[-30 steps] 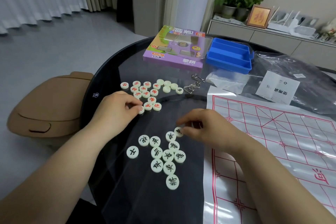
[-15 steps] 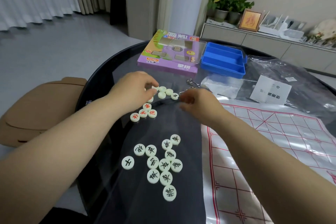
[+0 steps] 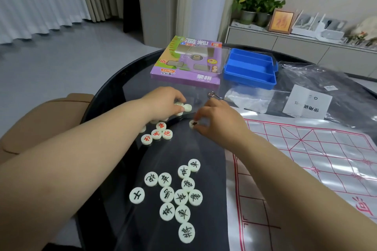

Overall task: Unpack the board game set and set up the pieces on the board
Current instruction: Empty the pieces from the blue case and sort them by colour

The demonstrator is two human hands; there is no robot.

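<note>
Thumb and forefinger of our right hand are pinching a black-lettered piece at their tips, low over the dark table; we cannot tell whether it is touching the surface. Our left hand, just to its left, is curling its fingers round a pale piece, and a second pale piece is lying against its fingertips. Three red-lettered pieces are lying just beside our left wrist. A cluster of black pieces is sitting between our forearms, well nearer to us than either hand. The board sheet is lying to the right of our right hand, with that forearm crossing its edge. Beyond both hands a purple box and a blue tray are standing side by side.
</note>
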